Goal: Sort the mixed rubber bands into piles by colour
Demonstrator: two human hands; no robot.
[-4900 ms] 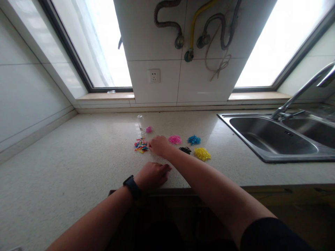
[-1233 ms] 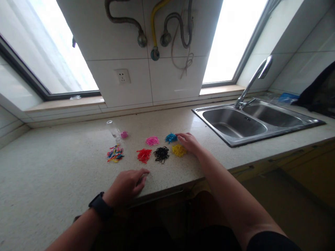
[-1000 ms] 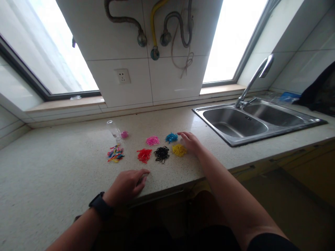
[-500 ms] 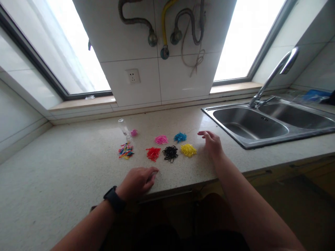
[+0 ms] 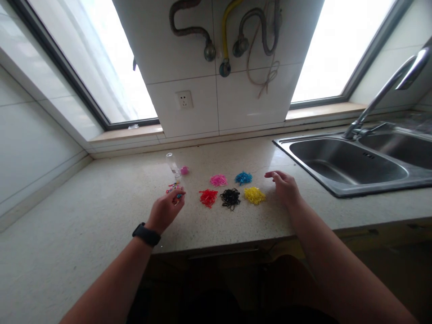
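Note:
My left hand point(image 5: 166, 209), wearing a black watch, is over the mixed-colour pile of small rubber bands point(image 5: 173, 185) and hides much of it. Its fingers are pinched, with bluish bits of rubber band point(image 5: 180, 195) at the tips. My right hand point(image 5: 284, 185) rests on the counter right of the sorted piles, fingers loosely stretched and nothing visible in them. Nearest to it are the yellow rubber bands point(image 5: 254, 195) and blue rubber bands point(image 5: 243, 177). Pink rubber bands point(image 5: 218, 180), red rubber bands point(image 5: 208, 197) and black rubber bands point(image 5: 230, 198) form separate heaps between the hands.
A clear bottle point(image 5: 171, 163) lies behind the mixed pile, with a pink cap point(image 5: 184, 170) beside it. To the right, a steel double sink point(image 5: 337, 158) with a tall faucet point(image 5: 384, 92) is set into the speckled counter point(image 5: 111, 202). The counter's front edge runs below my forearms.
My left hand has moved forward and left from the counter's front edge to the mixed pile, where it now pinches. My right hand stays beside the yellow pile. The view has shifted slightly left.

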